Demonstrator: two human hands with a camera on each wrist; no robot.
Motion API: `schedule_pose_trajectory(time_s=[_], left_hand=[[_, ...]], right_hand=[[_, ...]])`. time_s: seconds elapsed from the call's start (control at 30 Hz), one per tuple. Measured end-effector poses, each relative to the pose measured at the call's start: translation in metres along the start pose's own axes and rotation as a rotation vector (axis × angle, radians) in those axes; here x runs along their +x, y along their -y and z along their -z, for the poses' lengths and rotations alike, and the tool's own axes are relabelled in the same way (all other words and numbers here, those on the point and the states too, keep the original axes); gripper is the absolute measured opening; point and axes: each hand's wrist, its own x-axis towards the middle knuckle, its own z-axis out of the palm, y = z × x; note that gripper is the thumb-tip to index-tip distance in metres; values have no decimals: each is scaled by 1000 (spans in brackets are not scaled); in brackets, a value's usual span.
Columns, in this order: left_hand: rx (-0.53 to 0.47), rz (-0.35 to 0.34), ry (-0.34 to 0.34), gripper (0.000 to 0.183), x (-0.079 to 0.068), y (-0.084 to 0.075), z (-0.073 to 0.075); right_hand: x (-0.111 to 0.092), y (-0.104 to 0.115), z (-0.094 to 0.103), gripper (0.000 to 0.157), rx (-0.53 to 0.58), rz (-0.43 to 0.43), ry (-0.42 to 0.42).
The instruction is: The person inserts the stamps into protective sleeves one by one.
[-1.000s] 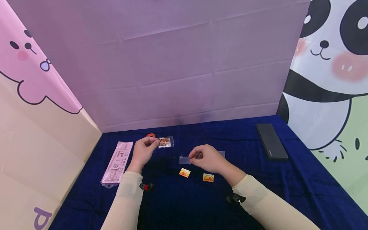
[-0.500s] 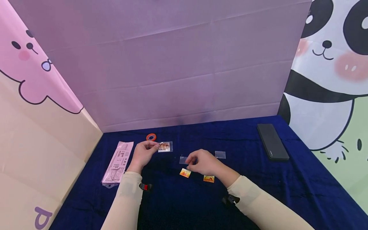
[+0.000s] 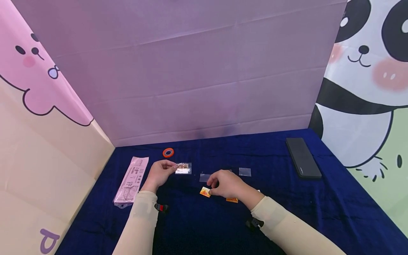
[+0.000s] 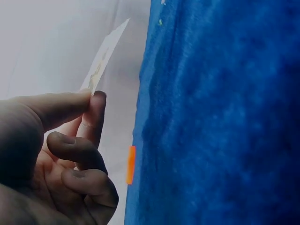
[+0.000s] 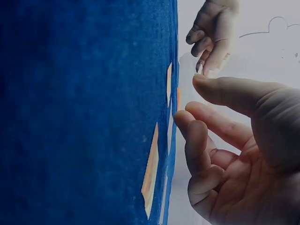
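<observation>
My left hand [image 3: 158, 174] pinches a clear sleeve with a brown-and-white picture stamp [image 3: 183, 168] in it, between thumb and forefinger. Seen edge-on in the left wrist view, the stamp in its sleeve [image 4: 104, 60] tilts up from the fingertips. My right hand [image 3: 227, 184] hovers over a small yellow-orange stamp [image 3: 204, 192], thumb and fingers apart with nothing between them. Under the right hand's wrist side a second stamp [image 3: 232, 200] is partly hidden; its toothed edge shows in the right wrist view. Just beyond the right fingers lies a clear sleeve [image 3: 204, 177], partly covered.
Another clear sleeve [image 3: 245, 172] lies to the right on the blue cloth [image 3: 197, 226]. An orange tape roll [image 3: 164, 153] sits at the back left, near a pink printed packet [image 3: 131, 180]. A black oblong case [image 3: 303, 158] rests at the far right.
My right hand has moved from the clear sleeve toward me, over the left yellow-orange stamp. The left hand has lowered slightly toward me with its sleeved stamp, uncovering the tape roll.
</observation>
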Motion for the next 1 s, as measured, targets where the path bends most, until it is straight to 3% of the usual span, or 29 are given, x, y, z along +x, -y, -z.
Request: schedule_pose_trajectory(time_s=[0.43, 1.0], left_hand=[[53, 46, 33, 13, 3, 11, -3], [88, 54, 51, 13, 2, 14, -3]], right_hand=[[2, 0, -4, 25, -54, -26, 42], [4, 7, -6, 26, -117, -42, 61]])
